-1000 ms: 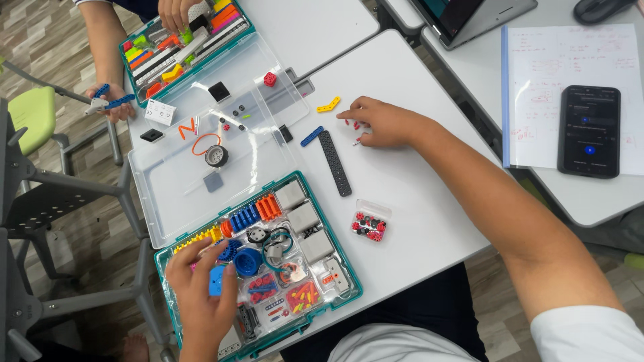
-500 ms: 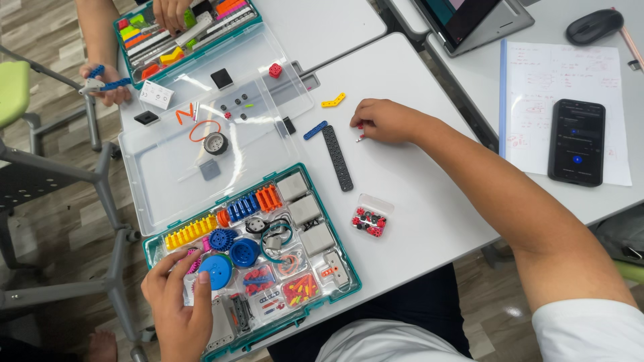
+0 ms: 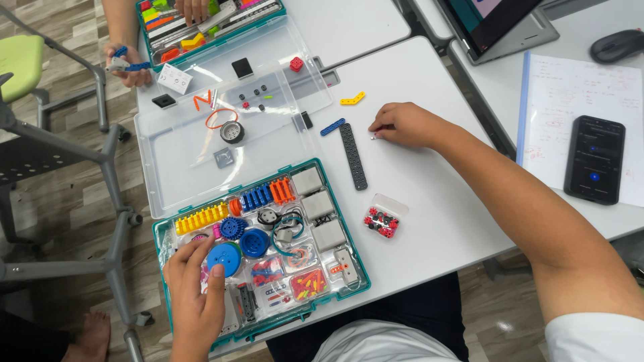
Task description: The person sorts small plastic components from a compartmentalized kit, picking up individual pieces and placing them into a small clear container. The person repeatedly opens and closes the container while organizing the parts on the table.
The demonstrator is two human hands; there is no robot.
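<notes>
A teal-rimmed parts kit (image 3: 359, 276) lies at the near table edge, with coloured gears, beams and grey blocks sorted in its compartments. My left hand (image 3: 194, 298) rests in its left side, thumb and fingers pinching a large light-blue wheel (image 3: 227, 257). My right hand (image 3: 404, 125) lies on the white table (image 3: 436, 201) beyond the kit, its fingertips pinched together on a tiny pale piece (image 3: 373, 137). A long black perforated beam (image 3: 353, 155) lies just left of that hand.
The kit's clear lid (image 3: 188, 167) holds a small tyre (image 3: 232, 132), an orange band and loose bits. A short blue beam (image 3: 332, 127), a yellow piece (image 3: 352, 99) and a small box of red parts (image 3: 384, 218) lie nearby. Another person's hand (image 3: 129, 62) works by a second kit (image 3: 201, 27). Phone (image 3: 594, 159) on paper at right.
My left hand has shifted up within the kit onto the light-blue wheel. My right hand stays beside the black beam. The view has drifted.
</notes>
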